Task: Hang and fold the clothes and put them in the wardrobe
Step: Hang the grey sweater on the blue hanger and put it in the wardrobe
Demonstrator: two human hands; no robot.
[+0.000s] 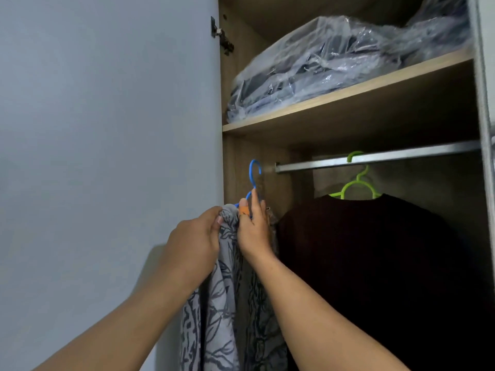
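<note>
The open wardrobe door point(107, 129), pale grey, filled the left of the view, its hinge point(221, 36) showing at the top of the wooden side panel. Just right of the door's edge, the left hand point(195, 242) pinched the shoulder of a grey leaf-patterned garment point(222, 303), fingers curled into the cloth near its top. The garment hung straight down between the two forearms, in front of the wardrobe's left side panel. The right hand point(253, 228) gripped the neck of a blue hanger point(254, 174) that carried the garment, fingers wrapped around it just under the hook. The hook stood upright, left of the end of the metal rail point(375, 158) and slightly lower than it, not touching it.

Further right, a green hanger point(355, 187) hung hooked over the rail near its left half, bearing a dark garment point(369, 263) that filled the lower right of the wardrobe. Its colour was too dim to tell beyond very dark. The patterned garment's right edge lay just beside this dark one.

Above the rail ran a wooden shelf point(348, 97), and on it lay clothes in clear plastic wrap point(334, 65), spanning the shelf from its left end to its right.
</note>
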